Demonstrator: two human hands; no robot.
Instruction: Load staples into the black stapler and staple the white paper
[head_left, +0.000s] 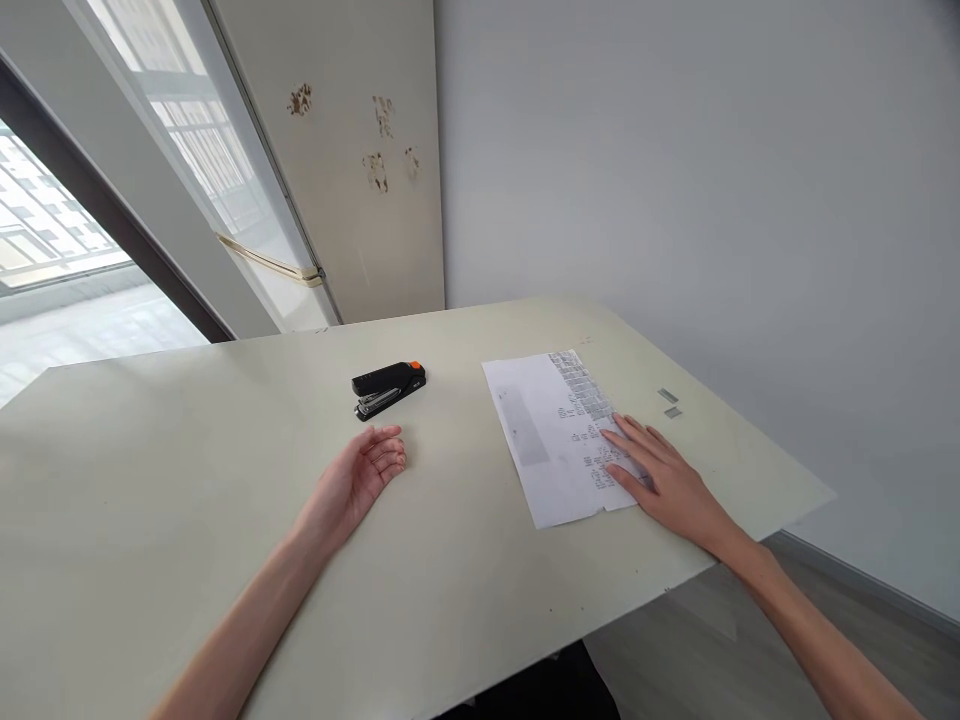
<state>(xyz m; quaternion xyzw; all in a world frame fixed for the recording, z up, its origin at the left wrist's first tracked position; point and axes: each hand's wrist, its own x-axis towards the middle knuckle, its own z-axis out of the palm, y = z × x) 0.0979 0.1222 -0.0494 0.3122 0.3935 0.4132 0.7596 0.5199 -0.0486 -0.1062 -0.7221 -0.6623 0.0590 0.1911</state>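
A black stapler (388, 388) with an orange end lies on the table, its jaw end towards the left. Just in front of it rests my left hand (367, 468), palm turned to the right, fingers loosely bent and holding nothing. My right hand (656, 475) lies flat with fingers spread over the right edge of a white sheet of paper (525, 430). Printed text and a darker grey block run along that side of the sheet, partly covered by my fingers. Beyond my right hand are two small grey strips that look like staples (667, 396).
The pale table (450, 600) has a front edge running up to the right corner. A grey wall (675, 180) stands along its right side. At the back is a refrigerator (360, 230) with a long handle and brown patches; a window (52, 220) is at left.
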